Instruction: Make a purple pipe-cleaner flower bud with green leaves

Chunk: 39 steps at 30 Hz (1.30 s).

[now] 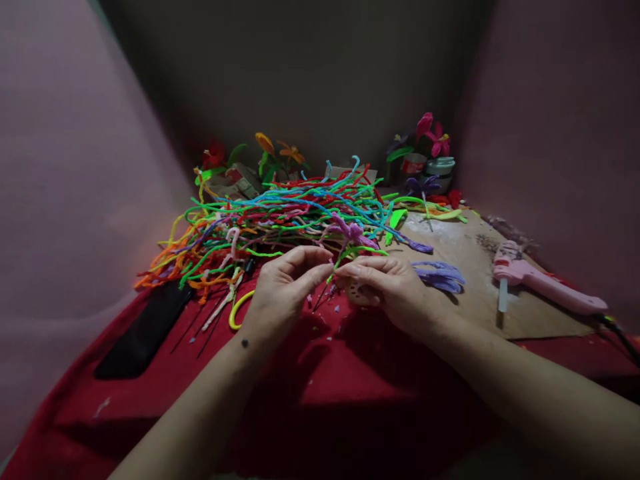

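My left hand (284,285) and my right hand (387,285) meet over the red cloth (320,393), fingers pinched together. Between them they hold a thin stem wrapped in a green pipe cleaner (361,251), topped by a small purple pipe-cleaner flower (351,232). The stem's dark lower end pokes down between the hands. Just behind lies a big tangled heap of pipe cleaners (280,217) in many colours. A bundle of lilac pipe-cleaner petals (441,275) rests right of my right hand.
A pink glue gun (540,283) lies on a brown board (480,307) at right. Finished pipe-cleaner flowers (434,139) and small jars stand at the back. A black flat case (145,331) and a yellow loop (239,309) lie left. Pinkish walls close in both sides.
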Motion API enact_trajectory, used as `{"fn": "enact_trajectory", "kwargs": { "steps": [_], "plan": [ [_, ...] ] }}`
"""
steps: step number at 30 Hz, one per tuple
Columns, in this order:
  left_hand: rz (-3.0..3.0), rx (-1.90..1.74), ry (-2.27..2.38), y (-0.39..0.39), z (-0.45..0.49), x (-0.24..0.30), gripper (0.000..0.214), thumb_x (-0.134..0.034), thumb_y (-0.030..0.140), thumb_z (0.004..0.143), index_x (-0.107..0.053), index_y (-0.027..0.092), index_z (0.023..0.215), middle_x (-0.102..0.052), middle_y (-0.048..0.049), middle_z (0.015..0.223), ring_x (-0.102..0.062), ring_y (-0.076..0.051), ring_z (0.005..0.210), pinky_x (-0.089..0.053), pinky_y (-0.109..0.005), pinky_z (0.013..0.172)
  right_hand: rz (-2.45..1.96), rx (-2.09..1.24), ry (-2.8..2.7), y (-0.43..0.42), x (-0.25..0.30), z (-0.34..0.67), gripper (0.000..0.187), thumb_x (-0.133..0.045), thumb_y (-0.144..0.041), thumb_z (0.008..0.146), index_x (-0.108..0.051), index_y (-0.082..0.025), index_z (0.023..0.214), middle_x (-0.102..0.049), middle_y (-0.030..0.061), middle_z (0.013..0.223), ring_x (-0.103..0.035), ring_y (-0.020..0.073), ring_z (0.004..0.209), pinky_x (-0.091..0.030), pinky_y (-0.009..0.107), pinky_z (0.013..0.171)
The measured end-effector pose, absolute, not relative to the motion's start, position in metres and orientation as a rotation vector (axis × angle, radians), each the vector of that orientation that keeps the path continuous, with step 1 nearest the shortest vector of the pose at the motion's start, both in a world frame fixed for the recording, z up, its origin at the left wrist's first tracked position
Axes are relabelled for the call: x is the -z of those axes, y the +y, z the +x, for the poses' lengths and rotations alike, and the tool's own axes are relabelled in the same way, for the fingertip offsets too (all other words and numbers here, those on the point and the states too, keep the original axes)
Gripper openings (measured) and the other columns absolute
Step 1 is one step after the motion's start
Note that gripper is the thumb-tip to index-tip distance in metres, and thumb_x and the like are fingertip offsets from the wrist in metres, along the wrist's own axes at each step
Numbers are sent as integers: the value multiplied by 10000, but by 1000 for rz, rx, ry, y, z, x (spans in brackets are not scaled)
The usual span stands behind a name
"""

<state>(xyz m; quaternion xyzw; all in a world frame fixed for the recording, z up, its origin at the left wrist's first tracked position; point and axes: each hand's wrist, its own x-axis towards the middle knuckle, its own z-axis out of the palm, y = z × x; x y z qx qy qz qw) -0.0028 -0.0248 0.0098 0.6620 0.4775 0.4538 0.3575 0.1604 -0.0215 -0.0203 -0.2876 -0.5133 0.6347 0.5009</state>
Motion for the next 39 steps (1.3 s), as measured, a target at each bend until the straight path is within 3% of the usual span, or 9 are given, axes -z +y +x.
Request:
{"fn": "enact_trajectory", "kwargs": {
  "steps": [7, 12, 19, 25, 29, 34, 39],
  "plan": [
    [2213, -1278, 1164, -31, 3, -7, 82, -572, 176, 789, -603, 157, 715, -575, -20, 732, -537, -121, 697, -440, -234, 649, -737, -1411, -1393, -27, 17, 160, 155, -536, -217, 772, -630, -128, 686, -423, -41, 532, -336, 59, 476, -250, 232, 471],
    [2661, -1302, 1261, -33, 6, 0, 119, -498, 154, 811, -535, 157, 697, -543, -50, 717, -499, -170, 740, -418, -303, 681, -834, -1039, -1605, -29, 15, 159, 139, -539, -154, 754, -675, -144, 727, -601, 20, 714, -526, 105, 632, -406, 242, 584],
    [1791, -1064, 1361, -44, 7, -13, 124, -509, 243, 804, -495, 168, 707, -487, 32, 581, -441, -88, 489, -376, -227, 486, -720, -509, -1795, -36, 25, 152, 277, -498, -81, 806, -633, -166, 1032, -616, 77, 955, -590, 145, 882, -492, 275, 771],
    [1180, -963, 1038, -39, 5, -21, 131, -576, 180, 714, -493, 144, 618, -505, 31, 512, -449, -74, 376, -366, -198, 357, -733, -650, -1665, -40, 26, 150, 564, -498, -45, 802, -390, -258, 1314, -568, 63, 1073, -591, 117, 855, -519, 253, 759],
    [931, -920, 911, -36, 2, -21, 97, -544, 112, 683, -541, 111, 586, -488, 19, 504, -417, -53, 367, -323, -154, 298, -677, -639, -1691, -41, 27, 152, 581, -516, -50, 808, -370, -266, 1328, -566, 65, 1147, -595, 133, 926, -511, 280, 834],
    [716, -917, 870, -35, 1, -23, 112, -497, 23, 676, -590, 84, 668, -502, 4, 574, -454, -35, 442, -368, -112, 351, -581, -412, -1800, -41, 29, 153, 664, -531, -16, 789, -323, -279, 1363, -525, 75, 1280, -592, 162, 1029, -504, 320, 893],
    [648, -899, 763, -37, -1, -21, 199, -464, -35, 670, -594, 105, 726, -500, 15, 576, -457, -26, 444, -392, -94, 382, -454, -87, -1875, -39, 25, 153, 624, -494, 12, 801, -330, -224, 1356, -580, 96, 1225, -528, 167, 1153, -397, 412, 1030]
  ]
}}
